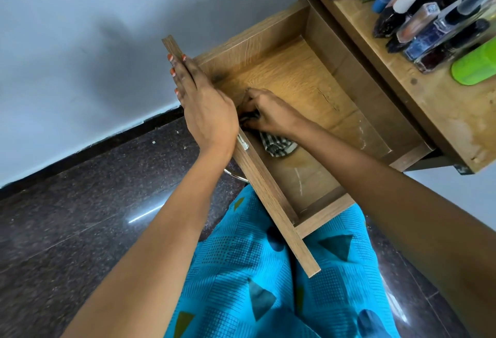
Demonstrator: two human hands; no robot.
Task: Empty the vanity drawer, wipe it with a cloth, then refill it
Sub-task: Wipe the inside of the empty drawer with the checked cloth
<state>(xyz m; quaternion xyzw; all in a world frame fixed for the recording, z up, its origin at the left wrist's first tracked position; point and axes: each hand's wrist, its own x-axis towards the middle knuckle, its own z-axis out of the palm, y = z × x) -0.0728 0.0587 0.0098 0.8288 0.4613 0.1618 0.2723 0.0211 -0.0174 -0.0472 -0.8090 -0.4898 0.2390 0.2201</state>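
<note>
Centre frame: the right hand (268, 113), fingers curled, grips a checked cloth (279, 146) inside the pulled-out drawer (295, 71); the left hand (205, 108), fingers straight, presses flat on the drawer front (268, 198); bottles (429, 15) upper right

No writing can be read anywhere: the labels on the bottles (418, 15) standing on the wooden surface (429, 101) are too blurred to make out.

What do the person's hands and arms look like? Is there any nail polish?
Yes! The left hand has orange-red polish on its fingernails. On the right hand the nails are out of sight. Both forearms are bare: no sleeves, watch, bangles or rings show.
</note>
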